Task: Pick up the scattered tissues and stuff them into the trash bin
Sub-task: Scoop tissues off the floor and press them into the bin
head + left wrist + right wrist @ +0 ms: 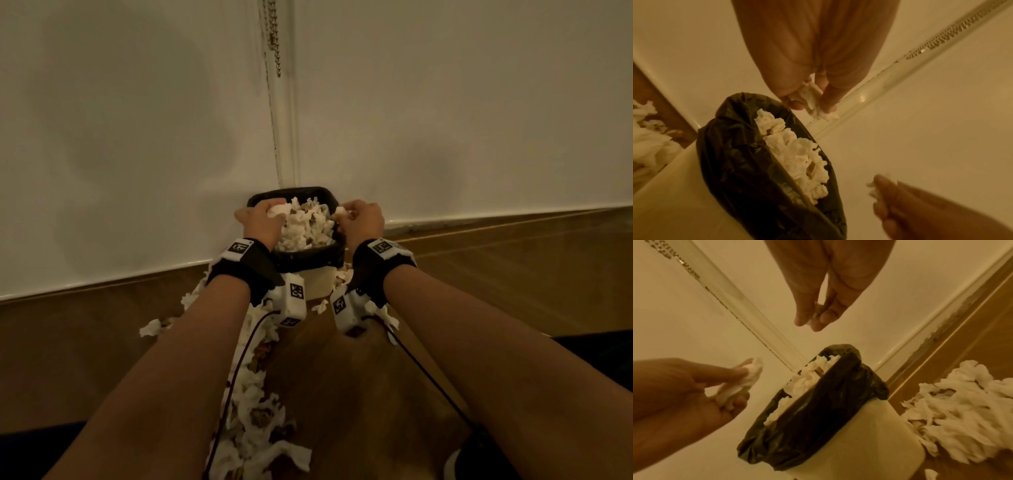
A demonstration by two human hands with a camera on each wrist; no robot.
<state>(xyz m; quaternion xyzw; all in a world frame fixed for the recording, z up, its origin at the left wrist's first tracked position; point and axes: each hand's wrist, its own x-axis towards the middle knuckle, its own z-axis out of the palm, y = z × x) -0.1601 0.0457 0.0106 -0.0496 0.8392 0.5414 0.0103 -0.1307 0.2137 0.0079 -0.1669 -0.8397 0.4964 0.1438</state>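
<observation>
The brown wooden floor (102, 342) meets a white wall at the back. A trash bin (320, 281) with a black bag (308, 258) stands on the floor, right by the wall. Lots of crumpled white tissues (255, 411) lie on the floor in a messy trail, from beside the bin toward the person.

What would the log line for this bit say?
left hand: holds tissue | right hand: holds tissue scrap | both over trash bin | bin nearly full | floor tissues remain
</observation>
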